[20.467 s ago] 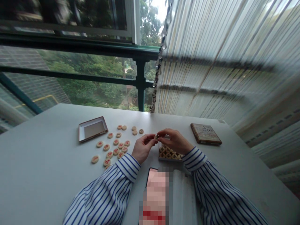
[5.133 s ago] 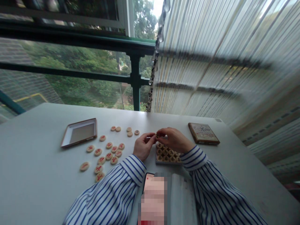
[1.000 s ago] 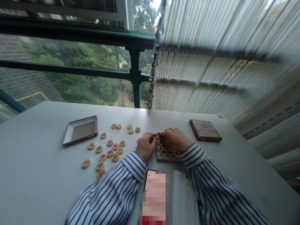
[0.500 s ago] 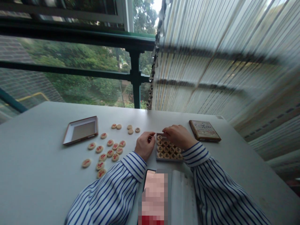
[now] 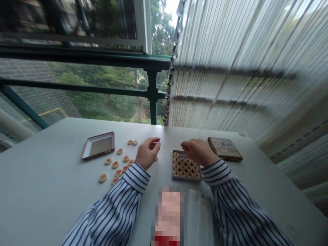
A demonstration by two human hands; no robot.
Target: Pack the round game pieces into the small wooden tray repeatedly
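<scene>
Black-marked Chinese chess pieces (image 5: pixel 182 167) lie in rows in a shallow box (image 5: pixel 186 178). Over the box's far right part is my right hand (image 5: pixel 200 151), its fingers closed and pressed together. Whatever they may hold is hidden, and the hand covers some of the pieces. Left of the box my left hand (image 5: pixel 148 153) hovers over the table, its fingers loosely curved with a gap between thumb and forefinger. No piece shows in it. Loose red-marked pieces (image 5: pixel 115 165) are scattered to its left, some hidden behind the hand and sleeve.
At the far left lies an open box lid (image 5: pixel 98 146). A closed decorated box (image 5: pixel 225 149) rests on the right of the white table (image 5: pixel 64 191). A blurred-out phone-like object (image 5: pixel 170 215) and a whitish translucent item (image 5: pixel 200 217) lie between my forearms.
My left hand has moved left, away from the box, and its fingers have opened. The right hand remains over the box, drawn slightly off its far edge. The view has tilted up a little.
</scene>
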